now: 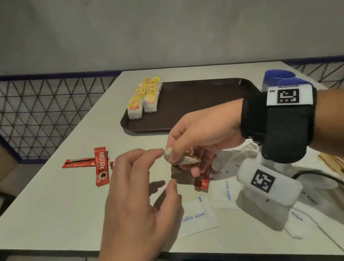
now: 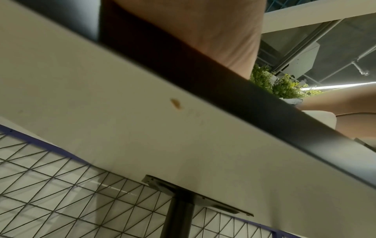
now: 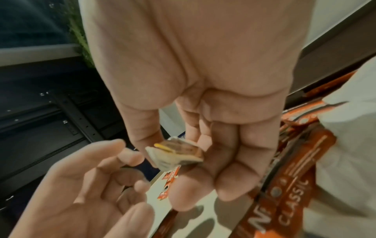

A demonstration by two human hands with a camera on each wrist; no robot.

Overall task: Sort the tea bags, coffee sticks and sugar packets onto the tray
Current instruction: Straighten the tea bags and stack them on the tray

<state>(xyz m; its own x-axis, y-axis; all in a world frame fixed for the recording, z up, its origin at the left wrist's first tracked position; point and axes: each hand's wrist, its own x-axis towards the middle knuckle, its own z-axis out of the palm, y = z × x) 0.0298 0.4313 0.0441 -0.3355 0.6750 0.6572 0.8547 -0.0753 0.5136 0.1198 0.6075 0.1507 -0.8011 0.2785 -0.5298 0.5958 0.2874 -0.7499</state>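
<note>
A café seating corner: pedestal table (image 1: 63, 212), serving tray (image 1: 196, 104) (dark brown), mesh partition (image 1: 31, 114).

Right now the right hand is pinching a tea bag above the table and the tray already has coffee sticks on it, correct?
Not quite. The right hand does pinch a tea bag, but the tray holds tea bags, not coffee sticks; the head view shows it.

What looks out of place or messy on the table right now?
The tea bag pinched in the right hand looks crumpled, unlike the neat rows on the tray. Coffee sticks lie crossed, and sugar packets sit scattered, unsorted.
</note>
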